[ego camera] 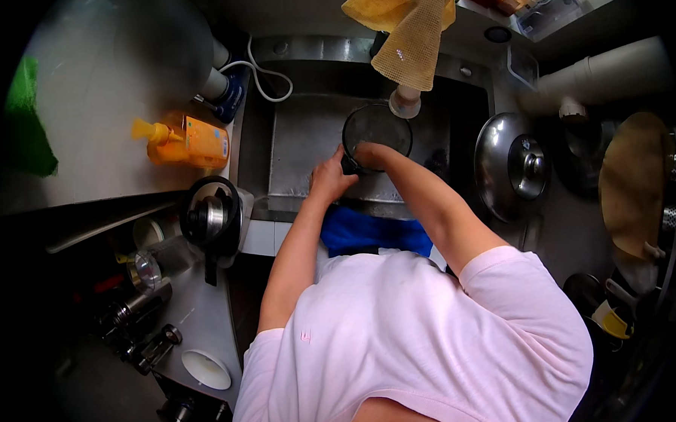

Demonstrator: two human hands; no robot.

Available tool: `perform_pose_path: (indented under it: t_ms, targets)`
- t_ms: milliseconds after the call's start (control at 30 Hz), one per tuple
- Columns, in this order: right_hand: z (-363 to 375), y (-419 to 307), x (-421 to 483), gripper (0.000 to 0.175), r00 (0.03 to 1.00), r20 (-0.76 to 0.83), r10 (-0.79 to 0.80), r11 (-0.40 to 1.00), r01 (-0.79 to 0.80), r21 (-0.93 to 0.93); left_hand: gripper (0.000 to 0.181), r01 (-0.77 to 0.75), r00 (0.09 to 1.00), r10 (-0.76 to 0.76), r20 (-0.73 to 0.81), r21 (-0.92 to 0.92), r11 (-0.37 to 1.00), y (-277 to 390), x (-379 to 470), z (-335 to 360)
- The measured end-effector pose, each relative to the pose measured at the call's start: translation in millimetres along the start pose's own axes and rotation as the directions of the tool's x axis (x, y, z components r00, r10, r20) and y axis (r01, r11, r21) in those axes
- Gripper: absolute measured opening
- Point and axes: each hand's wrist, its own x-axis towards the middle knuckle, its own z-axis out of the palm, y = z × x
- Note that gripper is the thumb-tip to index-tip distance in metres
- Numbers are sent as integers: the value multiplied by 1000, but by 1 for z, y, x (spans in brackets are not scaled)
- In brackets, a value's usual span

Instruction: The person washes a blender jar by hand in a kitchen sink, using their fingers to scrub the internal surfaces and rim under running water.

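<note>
A round, dark see-through vessel point(377, 124) sits in the stainless steel sink point(304, 139), under the pale faucet end point(405, 101). My left hand point(330, 177) is at its near left side, index finger along the rim and thumb apart. Between them is a dark part that looks like a handle. My right hand point(371, 154) reaches over the near rim into the vessel. Its fingers are bent down and mostly hidden, so whether they hold anything does not show. A yellow mesh cloth point(412, 35) drapes over the faucet.
An orange pump bottle point(191, 143) lies near the sink's left edge, behind a kettle point(208, 212). A white cable point(270, 81) loops over the back left. To the right stands a metal pot lid point(511, 166). Blue cloth point(373, 232) hangs at the front edge.
</note>
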Motion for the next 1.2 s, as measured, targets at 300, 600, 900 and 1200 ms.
perform_pose_path:
  t_ms: [300,600,900,1200]
  targets:
    - [-104,-18,-130,16,937,54,345,890,-345,298,79,101,994,-99,45,-33,994,-3,-5,-4]
    - [-66,-42,-166,18,741,-363,564,804,-395,444,75,79,996,-78,33,-46,996,5,-2,-5]
    - [-75,22,-155,15,630,-620,467,884,-334,326,76,27,999,-26,33,-24,999,6,1,-4]
    - [-87,-21,-110,16,862,-139,487,872,-489,20,75,18,1000,-18,-19,5,1000,3,-4,-4]
